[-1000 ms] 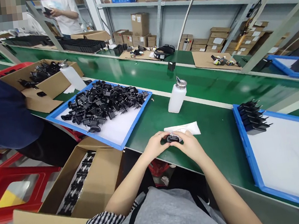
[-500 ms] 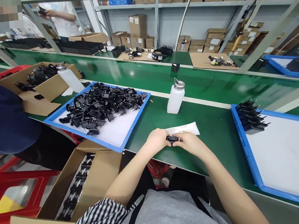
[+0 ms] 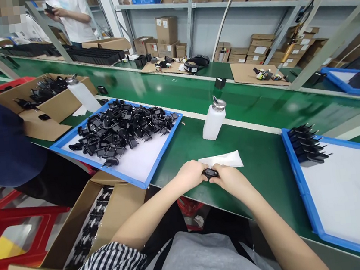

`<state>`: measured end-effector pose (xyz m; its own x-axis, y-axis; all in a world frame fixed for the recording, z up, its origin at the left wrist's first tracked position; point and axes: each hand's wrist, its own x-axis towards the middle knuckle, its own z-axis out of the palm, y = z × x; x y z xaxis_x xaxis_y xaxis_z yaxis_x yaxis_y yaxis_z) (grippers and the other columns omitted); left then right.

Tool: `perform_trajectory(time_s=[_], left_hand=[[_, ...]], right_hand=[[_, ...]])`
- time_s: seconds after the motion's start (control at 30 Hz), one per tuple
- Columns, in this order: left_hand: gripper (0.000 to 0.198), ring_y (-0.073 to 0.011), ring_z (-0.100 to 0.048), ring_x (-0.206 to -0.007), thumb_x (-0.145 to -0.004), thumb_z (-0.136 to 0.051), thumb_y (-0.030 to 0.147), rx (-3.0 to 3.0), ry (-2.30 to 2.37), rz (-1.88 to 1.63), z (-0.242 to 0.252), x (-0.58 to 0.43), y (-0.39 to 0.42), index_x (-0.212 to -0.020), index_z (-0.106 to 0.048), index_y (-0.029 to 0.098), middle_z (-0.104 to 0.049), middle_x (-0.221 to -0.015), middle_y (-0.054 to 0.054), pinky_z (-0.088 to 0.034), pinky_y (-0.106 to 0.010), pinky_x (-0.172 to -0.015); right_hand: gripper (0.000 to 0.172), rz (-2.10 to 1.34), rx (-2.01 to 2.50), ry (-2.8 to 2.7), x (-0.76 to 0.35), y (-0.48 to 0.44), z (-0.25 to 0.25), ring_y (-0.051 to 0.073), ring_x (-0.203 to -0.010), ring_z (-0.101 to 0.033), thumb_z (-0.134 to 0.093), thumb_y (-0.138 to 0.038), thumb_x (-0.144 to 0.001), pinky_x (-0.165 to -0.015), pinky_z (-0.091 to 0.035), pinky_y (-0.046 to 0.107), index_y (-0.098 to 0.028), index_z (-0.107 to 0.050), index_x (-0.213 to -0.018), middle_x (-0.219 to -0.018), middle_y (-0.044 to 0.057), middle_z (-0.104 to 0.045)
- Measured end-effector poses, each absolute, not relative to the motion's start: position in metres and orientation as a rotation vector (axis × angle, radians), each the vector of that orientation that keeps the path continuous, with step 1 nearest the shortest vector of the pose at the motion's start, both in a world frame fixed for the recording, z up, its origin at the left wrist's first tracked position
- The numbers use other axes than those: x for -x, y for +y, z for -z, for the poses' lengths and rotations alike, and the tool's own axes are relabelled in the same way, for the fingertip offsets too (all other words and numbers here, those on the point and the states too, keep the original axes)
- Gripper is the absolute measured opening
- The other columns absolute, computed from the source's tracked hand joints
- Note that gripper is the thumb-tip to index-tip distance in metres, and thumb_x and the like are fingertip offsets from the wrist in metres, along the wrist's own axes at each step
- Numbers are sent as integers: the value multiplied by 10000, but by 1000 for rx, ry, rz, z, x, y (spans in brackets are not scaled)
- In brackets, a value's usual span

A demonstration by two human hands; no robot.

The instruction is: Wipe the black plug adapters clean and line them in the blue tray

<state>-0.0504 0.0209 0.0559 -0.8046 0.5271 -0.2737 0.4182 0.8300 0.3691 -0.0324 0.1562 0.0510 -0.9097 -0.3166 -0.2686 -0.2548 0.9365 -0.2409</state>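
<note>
Right now both hands meet at the near edge of the green counter [image 3: 260,152], w/ a small black plug part [image 3: 210,174] pinched between them. Left hand [image 3: 191,175] grips its left end, right hand [image 3: 230,177] its right end, so the part's long axis runs roughly left-right, equally close to both. White cloth [image 3: 225,159] lies just behind the part. Blue tray [image 3: 146,180] of loose black plugs [image 3: 120,126] sits to the left; another blue tray [image 3: 292,170] w/ a neat row of plugs [image 3: 306,144] to the right; white bottle [image 3: 213,120] stands behind.
</note>
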Motion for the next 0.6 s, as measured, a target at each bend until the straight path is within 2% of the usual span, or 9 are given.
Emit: perform_trajectory(time_s=[0.13, 0.23, 0.4, 0.6], left_hand=[[355, -178, -571, -819, -693, -525, 209, -654, 2742, -694, -36, 40, 13, -1047, -518, 193, -609, -950, -46, -422, -248, -712], [339, -184, -577, -794, -689, -516, 195, -652, 2724, -692, -36, 39, 13, -1028, -531, 188, -620, -915, -49, -423, -262, -707], [212, -216, -577, -787, -660, -552, 224, -643, 2630, -423, -60, 51, 21, -857, -618, 183, -635, -777, -66, -428, -264, -660], [124, -224, -595, -648, -521, -630, 76, -564, 2562, -276, -82, 64, 40, -639, -644, 106, -628, -626, -102, -434, -258, -570]], right_hand=[[174, 252, 419, 2813, 27, 153, -52, 220, -705, -574, -533, -240, -726, -517, -331, 249, -126, -513, -856, -796, 105, -614], [174, 247, 402, 2818, 26, 152, -53, 222, -713, -575, -541, -240, -720, -532, -342, 252, -133, -521, -856, -800, 105, -617], [180, 271, 403, 2790, 30, 153, -54, 229, -723, -577, -552, -239, -709, -552, -360, 262, -128, -557, -849, -805, 109, -627], [87, 442, 390, 2795, 38, 152, -58, 253, -647, -587, -612, -160, -611, -496, -372, 274, -109, -613, -682, -686, 125, -634]])
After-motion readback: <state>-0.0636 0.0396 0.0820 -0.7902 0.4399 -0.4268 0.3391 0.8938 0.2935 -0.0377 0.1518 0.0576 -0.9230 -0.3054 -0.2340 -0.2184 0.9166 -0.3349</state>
